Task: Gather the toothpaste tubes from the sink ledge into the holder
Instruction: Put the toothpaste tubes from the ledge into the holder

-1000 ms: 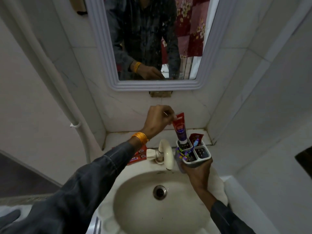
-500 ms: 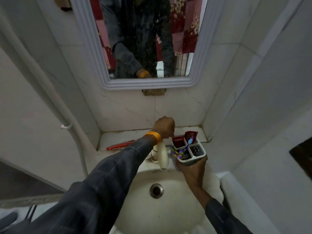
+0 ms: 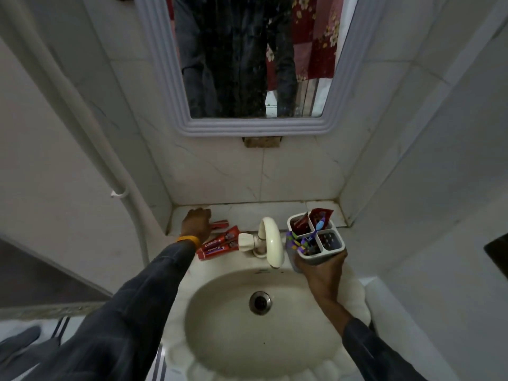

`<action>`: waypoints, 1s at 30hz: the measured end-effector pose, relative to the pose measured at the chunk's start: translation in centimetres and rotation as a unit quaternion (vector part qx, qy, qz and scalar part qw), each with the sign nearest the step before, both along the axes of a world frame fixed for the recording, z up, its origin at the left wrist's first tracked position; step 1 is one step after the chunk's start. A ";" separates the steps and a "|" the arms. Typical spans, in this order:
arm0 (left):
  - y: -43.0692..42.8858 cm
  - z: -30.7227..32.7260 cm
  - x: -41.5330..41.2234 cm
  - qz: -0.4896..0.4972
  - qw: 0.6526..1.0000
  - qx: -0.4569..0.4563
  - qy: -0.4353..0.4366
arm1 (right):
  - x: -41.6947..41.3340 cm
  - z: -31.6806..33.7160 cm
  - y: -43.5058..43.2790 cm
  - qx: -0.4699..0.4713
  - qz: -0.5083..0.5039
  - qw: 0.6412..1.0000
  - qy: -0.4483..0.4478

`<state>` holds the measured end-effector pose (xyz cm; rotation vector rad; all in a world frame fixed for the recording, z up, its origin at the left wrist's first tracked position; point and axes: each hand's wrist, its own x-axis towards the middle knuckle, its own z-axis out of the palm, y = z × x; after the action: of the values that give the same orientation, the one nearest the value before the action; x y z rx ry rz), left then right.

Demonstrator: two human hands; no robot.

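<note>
My right hand (image 3: 320, 266) grips the white four-part holder (image 3: 334, 248) from below, right of the tap. Its two back compartments each hold a red toothpaste tube (image 3: 301, 224), and toothbrushes (image 3: 303, 242) stick out of the front left one. My left hand (image 3: 196, 224) rests on the ledge at the far left, fingers closed over the end of a red tube (image 3: 221, 224). Two more red tubes (image 3: 220, 242) lie side by side just in front of that hand, beside the tap handle.
A cream tap (image 3: 270, 240) arches over the oval sink (image 3: 233, 339) with its drain (image 3: 259, 303). The tiled ledge (image 3: 247, 213) runs along the back wall under a framed mirror (image 3: 255, 125). A white pipe (image 3: 82, 111) runs down the left wall.
My left hand let a red tube drop into the holder's back left compartment, then swung left across the ledge onto another tube. The right hand kept the holder in place.
</note>
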<state>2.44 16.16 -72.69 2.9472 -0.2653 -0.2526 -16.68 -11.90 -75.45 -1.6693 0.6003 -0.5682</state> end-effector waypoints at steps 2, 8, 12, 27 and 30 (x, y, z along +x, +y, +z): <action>0.5 -0.8 0.0 -0.018 0.999 0.050 -0.001 | 0.0 -0.2 -0.1 -0.005 -0.002 1.000 0.002; -0.3 -1.1 0.5 -0.071 0.992 0.106 -0.022 | 0.1 -0.1 0.0 0.019 0.006 1.000 -0.021; -1.2 1.2 0.5 -0.040 0.999 -0.008 -0.006 | 0.1 -0.1 0.0 0.010 0.006 1.000 -0.017; -15.4 15.3 -4.4 -0.255 0.909 -0.329 0.028 | 0.1 0.5 0.5 -0.002 -0.008 1.000 -0.016; -17.3 13.8 -5.1 -0.278 0.931 -0.237 -0.007 | 0.1 0.5 0.5 0.013 0.001 1.000 -0.019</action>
<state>-2.66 -1.18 -58.92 2.3371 -1.0101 -0.1985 -16.62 -11.40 -74.95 -1.6307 0.5760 -0.5857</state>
